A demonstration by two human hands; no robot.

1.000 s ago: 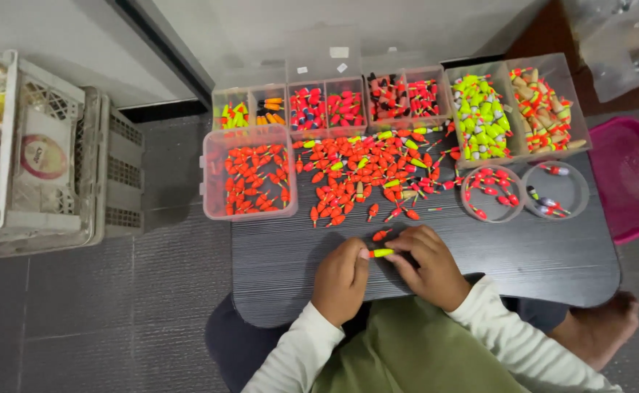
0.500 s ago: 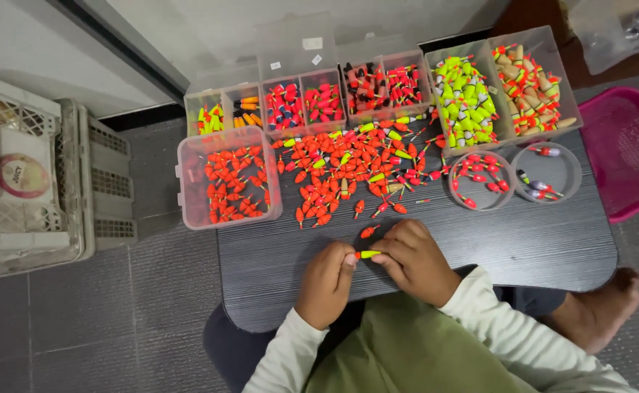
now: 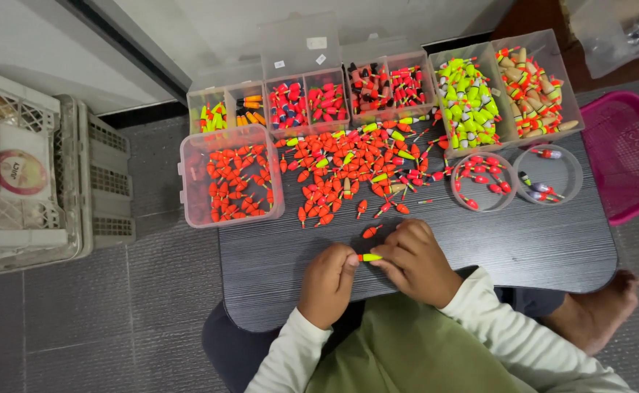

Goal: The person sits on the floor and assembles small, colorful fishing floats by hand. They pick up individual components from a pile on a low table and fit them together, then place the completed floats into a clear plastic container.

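My left hand (image 3: 328,282) and my right hand (image 3: 415,260) meet near the front edge of a small dark table (image 3: 538,244). Between their fingertips they pinch one small yellow-green fishing float (image 3: 369,257). A single orange float (image 3: 370,231) lies just beyond my right hand. Farther back, a loose pile of orange and red floats (image 3: 348,175) with some yellow ones covers the table's middle. A clear plastic box (image 3: 230,178) of orange floats stands at the table's left.
Clear compartment boxes of sorted floats (image 3: 377,91) line the far edge, with yellow-green ones (image 3: 468,102) at right. Two round clear dishes (image 3: 483,182) (image 3: 549,175) hold a few floats. A pink basket (image 3: 629,156) stands right, grey crates (image 3: 42,182) left. A bare foot (image 3: 596,309) rests at lower right.
My hands stay together on the yellow-green float with only slight finger movement. The view has shifted a little, so the table and boxes sit differently in the picture.
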